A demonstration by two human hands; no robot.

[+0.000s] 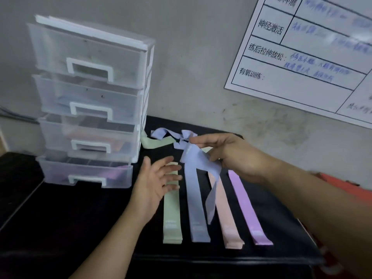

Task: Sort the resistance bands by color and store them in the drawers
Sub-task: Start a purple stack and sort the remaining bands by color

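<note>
Right hand (231, 156): thumb and fingers (196, 140) closed in a pinch on a loose blue band (211, 198). The band is lifted off the surface; its free tail hangs below the hand. Beyond the fingertips it runs into a crumpled blue heap (161, 133). Cannot tell whether the heap is the same band or others.

Left hand (159, 182): fingers (171, 168) straight and spread, holding nothing, palm turned toward the right hand. The fingertips lie over the far end of the flat green band (173, 218); contact cannot be confirmed.

Below both hands, four bands lie flat and side by side on the black tabletop (80, 218). Order outward from the left fingers:
- flat green band
- flat blue band (196, 214)
- peach band (226, 224)
- purple band (248, 210)

The hanging blue tail crosses between the flat blue band and the peach one.

A loose green band (153, 142) lies curled beyond the left fingertips, beside the blue heap and against the base of the drawer unit (90, 77).

The unit stands to the left of the left hand. It has four translucent drawers. The bottom drawer (86, 174) is pulled forward, with purple showing inside. Faint green, blue and peach show in the upper three, top down.

A ruled whiteboard (302, 67) hangs on the wall beyond the right hand.
</note>
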